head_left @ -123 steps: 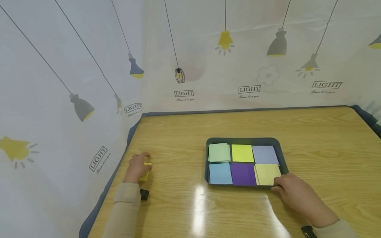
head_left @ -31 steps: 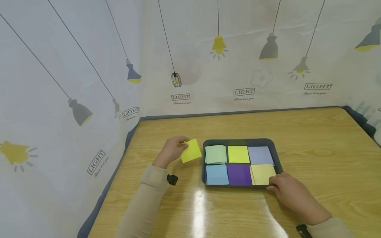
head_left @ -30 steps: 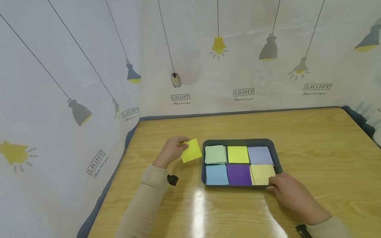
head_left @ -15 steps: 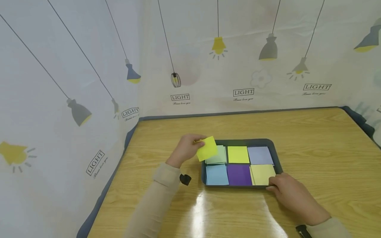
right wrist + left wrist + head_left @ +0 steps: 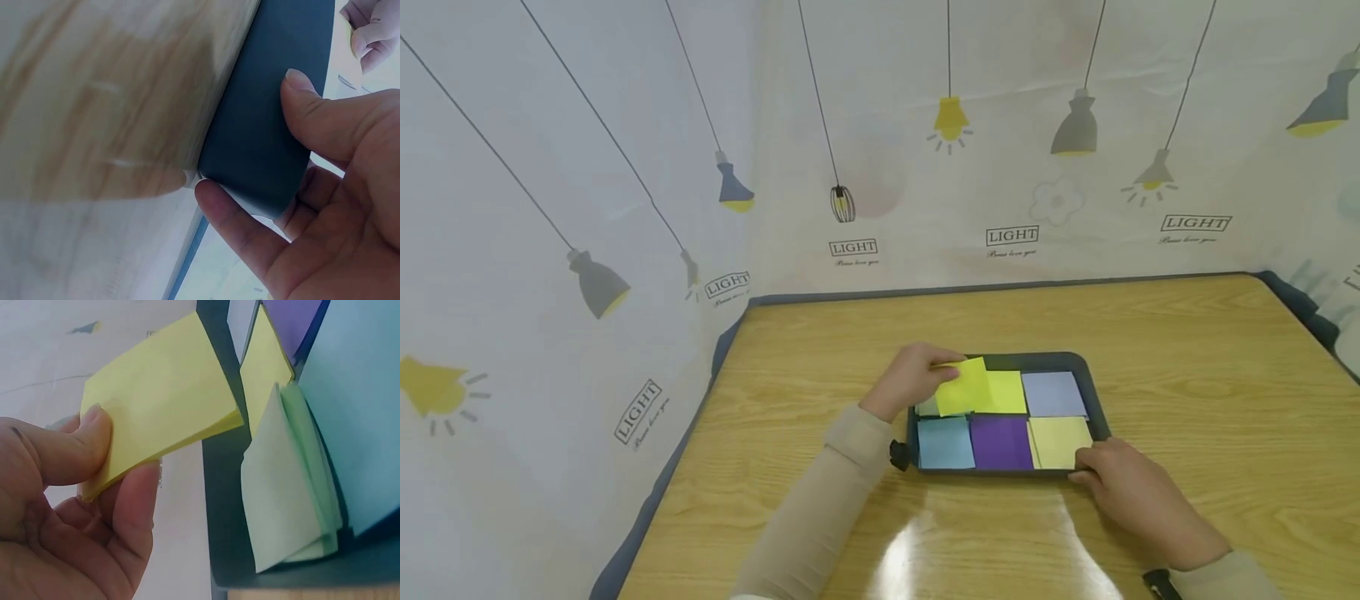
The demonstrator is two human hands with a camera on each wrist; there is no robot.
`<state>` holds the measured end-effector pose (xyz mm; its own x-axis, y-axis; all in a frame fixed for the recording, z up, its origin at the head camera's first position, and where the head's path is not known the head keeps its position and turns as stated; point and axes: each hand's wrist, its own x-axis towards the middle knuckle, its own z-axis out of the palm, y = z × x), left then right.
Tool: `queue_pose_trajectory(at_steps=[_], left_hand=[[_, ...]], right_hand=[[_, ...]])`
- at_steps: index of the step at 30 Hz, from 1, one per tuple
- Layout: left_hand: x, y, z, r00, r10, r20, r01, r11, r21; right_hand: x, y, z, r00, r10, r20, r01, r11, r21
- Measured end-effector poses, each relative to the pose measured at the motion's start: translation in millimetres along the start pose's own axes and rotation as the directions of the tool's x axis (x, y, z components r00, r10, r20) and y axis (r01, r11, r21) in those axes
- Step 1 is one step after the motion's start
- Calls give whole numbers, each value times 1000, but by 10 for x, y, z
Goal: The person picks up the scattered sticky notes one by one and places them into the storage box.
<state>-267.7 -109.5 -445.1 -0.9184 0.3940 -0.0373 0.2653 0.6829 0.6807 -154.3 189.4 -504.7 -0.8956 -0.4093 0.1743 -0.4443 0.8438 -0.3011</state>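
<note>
My left hand pinches a yellow sticky-note pad between thumb and fingers. In the left wrist view the pad is tilted above the dark tray, and several sheets show along its edge. It covers much of the pale green notes and part of the bright yellow notes in the head view. My right hand grips the near right corner of the tray. In the right wrist view its thumb lies on the tray wall and a fingertip touches the lower edge.
Blue notes, purple notes, pale yellow notes and lavender notes lie in the tray. Under it is a wooden table. A lamp-printed cloth borders the table at the back and left.
My left hand took the yellow pad from the table's left side, raised it and carried it right until it is over the tray's far left part. My right hand stays on the tray corner.
</note>
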Motion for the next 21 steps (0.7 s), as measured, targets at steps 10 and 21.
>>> queue_pose_trajectory(at_steps=[10,21], left_hand=[[138,100,132,997,8,72,-11,999,47],[224,251,224,984,-14,177,-4,995,100]], right_hand=[[-10,-10,-10,1000,22,-11,-22,1000,10],[-21,-11,-24,1000,28,-14,-27,999,17]])
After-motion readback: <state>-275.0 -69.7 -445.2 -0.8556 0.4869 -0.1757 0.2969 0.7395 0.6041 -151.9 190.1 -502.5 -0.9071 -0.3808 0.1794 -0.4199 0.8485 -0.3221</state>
